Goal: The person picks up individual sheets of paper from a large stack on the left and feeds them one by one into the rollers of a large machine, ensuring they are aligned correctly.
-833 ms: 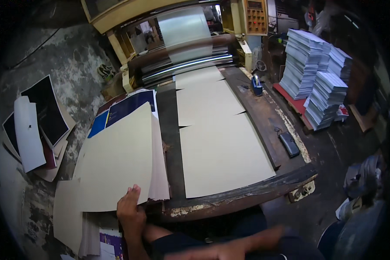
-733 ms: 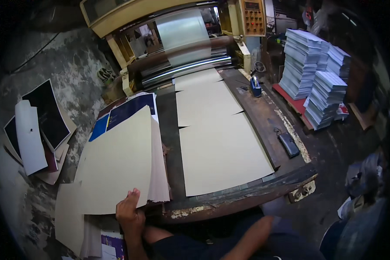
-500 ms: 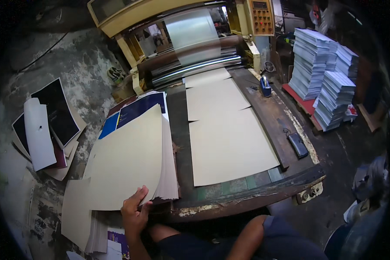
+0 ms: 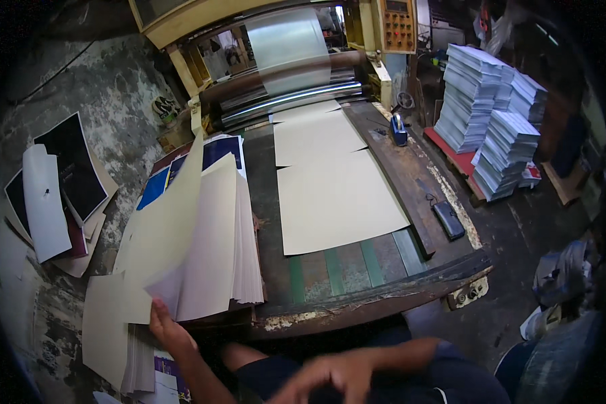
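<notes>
My left hand pinches the near edge of a large cream paper sheet. That sheet is lifted and curls to the left, off a thick stack of paper whose right edges fan out. My right hand is low in front of my lap, smeared by motion, apart from the paper. On the belt of the machine bed, overlapping cream sheets lie in a row leading to a shiny metal roller. Green strips show on the bed in front of them.
A control panel is mounted at the upper right of the machine. On the right rail are a blue tool and a dark case. Tall paper stacks stand on a red pallet. Dark printed sheets lie at left.
My left hand has moved left, peeling the top sheet up and back from the stack. My right hand has come into view. The row of sheets has advanced toward the roller.
</notes>
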`<state>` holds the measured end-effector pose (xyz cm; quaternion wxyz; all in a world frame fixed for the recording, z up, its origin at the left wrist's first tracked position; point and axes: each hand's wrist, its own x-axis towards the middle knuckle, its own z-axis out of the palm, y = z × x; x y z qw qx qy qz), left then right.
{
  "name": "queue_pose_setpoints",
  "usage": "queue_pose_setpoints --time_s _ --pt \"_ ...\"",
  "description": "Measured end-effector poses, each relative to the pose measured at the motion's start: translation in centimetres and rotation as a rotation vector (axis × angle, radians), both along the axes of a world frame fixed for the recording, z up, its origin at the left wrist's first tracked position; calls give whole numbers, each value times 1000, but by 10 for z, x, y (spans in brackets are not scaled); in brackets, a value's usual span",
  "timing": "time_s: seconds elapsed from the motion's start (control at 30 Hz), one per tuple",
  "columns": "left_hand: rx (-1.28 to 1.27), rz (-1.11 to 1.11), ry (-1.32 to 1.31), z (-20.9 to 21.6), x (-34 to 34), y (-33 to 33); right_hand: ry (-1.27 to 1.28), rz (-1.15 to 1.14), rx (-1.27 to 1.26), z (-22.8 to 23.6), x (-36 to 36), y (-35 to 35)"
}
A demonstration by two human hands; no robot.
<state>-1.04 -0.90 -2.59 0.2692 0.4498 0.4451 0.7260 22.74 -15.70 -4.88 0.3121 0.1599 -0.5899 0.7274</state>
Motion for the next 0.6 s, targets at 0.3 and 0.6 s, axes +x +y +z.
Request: queue_pose_setpoints --time_s 0.3,0.6 --pt "532 -800 1109 6 21 -35 -36 -725 -714 -87 89 29" --pt "222 -261 1336 10 19 -24 -184 -935 -1151 -140 77 -12"
